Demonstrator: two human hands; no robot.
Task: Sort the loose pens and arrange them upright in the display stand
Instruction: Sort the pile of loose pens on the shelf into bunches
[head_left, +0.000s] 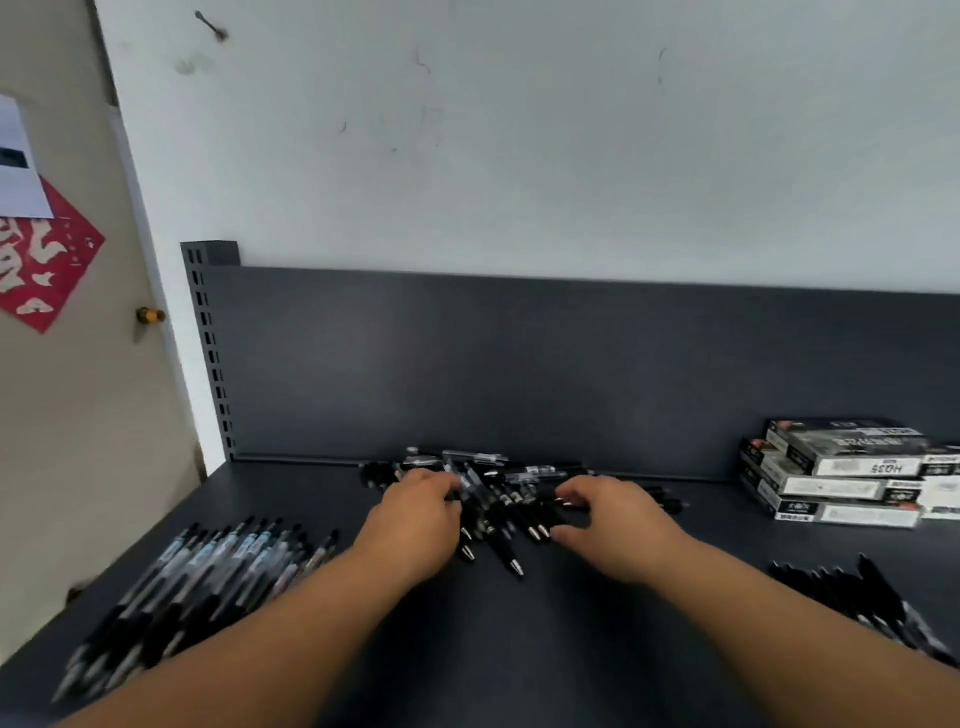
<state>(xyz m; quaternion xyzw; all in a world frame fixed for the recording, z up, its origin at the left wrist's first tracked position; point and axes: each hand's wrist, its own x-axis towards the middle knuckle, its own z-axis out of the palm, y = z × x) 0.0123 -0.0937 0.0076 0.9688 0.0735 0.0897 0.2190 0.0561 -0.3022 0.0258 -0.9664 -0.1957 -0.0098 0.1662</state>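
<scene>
A pile of loose pens (498, 499) lies in a tangle at the middle back of a dark grey worktop (519, 649), close against its back panel (467, 364). The pens are slim plastic barrels, some clear, some black with rubbery sleeves and small silver tips, pointing every way.

Both of the person's bare hands reach into the pile, probably to pick out one kind. The left hand (415, 519) has its fingers bent down among the barrels; whether its grip has closed on a pen cannot be told. The right hand (613, 525) curls thumb and fingers round a few black barrels at the pile's right edge, a narrow grip.

To the near left, a row of clear-barrelled pens (208, 582) lies side by side, all pointing the same way, which suggests already sorted stock. To the near right lies a similar row of all-black pens (872, 603). The two kinds are kept well apart, likely so they do not mix.

No display stand is in view.

At the right rear, flat cardboard pen boxes (841, 473) are stacked. The back panel is smooth matt metal, with a slotted upright (210, 353) at its left end. Behind is a scuffed pale wall (519, 130).
</scene>
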